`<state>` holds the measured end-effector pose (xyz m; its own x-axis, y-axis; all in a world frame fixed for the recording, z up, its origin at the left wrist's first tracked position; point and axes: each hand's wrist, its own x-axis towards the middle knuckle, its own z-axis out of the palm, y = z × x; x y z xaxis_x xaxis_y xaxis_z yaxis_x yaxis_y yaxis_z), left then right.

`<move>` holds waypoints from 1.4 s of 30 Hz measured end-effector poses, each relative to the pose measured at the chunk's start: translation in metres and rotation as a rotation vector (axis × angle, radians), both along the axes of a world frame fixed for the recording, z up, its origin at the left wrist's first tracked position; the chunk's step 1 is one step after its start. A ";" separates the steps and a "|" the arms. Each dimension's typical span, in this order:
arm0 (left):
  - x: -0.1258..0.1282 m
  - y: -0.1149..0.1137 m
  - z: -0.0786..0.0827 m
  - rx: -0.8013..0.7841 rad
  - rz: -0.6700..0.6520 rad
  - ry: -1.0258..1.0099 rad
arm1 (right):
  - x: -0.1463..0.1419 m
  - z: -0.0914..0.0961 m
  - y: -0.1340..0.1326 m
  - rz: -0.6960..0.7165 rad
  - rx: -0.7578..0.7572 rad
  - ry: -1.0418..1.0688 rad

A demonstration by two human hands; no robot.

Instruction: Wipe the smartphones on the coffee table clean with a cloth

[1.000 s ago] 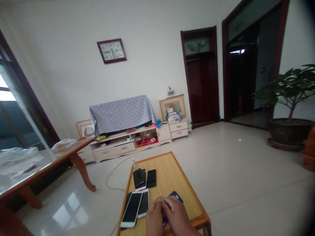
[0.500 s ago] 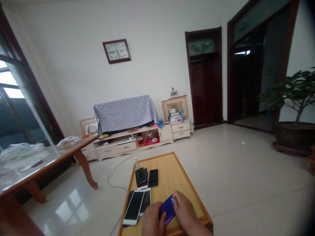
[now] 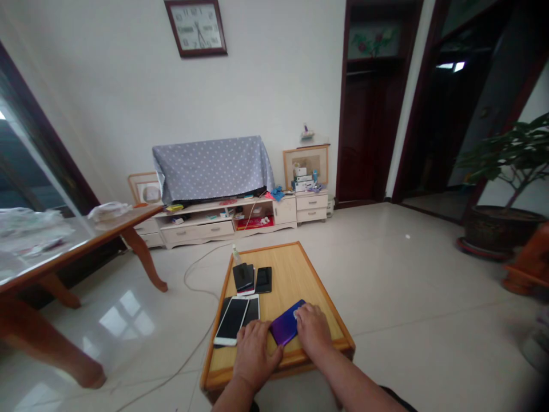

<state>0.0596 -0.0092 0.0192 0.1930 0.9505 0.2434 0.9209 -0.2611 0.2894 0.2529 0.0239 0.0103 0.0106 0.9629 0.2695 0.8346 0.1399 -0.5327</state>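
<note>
A purple smartphone (image 3: 285,323) is held by neither hand on the bamboo-topped low table (image 3: 295,274): the open right hand (image 3: 313,331) rests on it at 2 o'clock, the open left hand (image 3: 255,355) lies at 8 o'clock. A white smartphone (image 3: 231,320) is noted at 9 o'clock.

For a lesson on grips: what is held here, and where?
A purple smartphone, flat on the wooden board: the right hand covers its right end, the left hand meets its left end.

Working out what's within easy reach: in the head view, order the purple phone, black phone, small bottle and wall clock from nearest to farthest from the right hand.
From the right hand:
1. Purple phone: touching it, on the hand's left.
2. Black phone: ahead, to the left.
3. Small bottle: farther ahead, left.
4. Wall clock: high on the far wall.
</note>
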 end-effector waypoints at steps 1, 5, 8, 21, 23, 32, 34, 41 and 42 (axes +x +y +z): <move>-0.001 0.000 -0.001 0.008 -0.003 -0.002 | -0.006 0.001 -0.006 0.036 0.000 -0.031; -0.004 0.001 -0.003 0.022 -0.036 -0.024 | -0.033 -0.001 -0.033 0.162 -0.008 -0.079; -0.006 0.002 -0.003 0.004 -0.062 -0.046 | -0.039 -0.004 -0.040 0.190 -0.020 -0.104; -0.019 0.008 -0.020 0.017 0.037 -0.144 | -0.037 -0.005 -0.040 0.259 -0.128 -0.196; -0.020 0.008 -0.020 0.011 0.037 -0.154 | -0.038 -0.003 -0.040 0.246 -0.151 -0.225; -0.024 0.005 -0.016 -0.009 0.043 -0.151 | -0.022 0.001 -0.018 0.054 -0.233 -0.318; -0.025 0.004 -0.014 -0.016 0.029 -0.156 | -0.021 -0.002 -0.018 0.040 -0.239 -0.318; -0.025 0.005 -0.015 -0.051 0.055 -0.166 | -0.042 -0.002 -0.033 0.099 -0.243 -0.294; -0.025 0.006 -0.016 -0.046 0.057 -0.169 | -0.048 -0.002 -0.037 0.170 -0.233 -0.288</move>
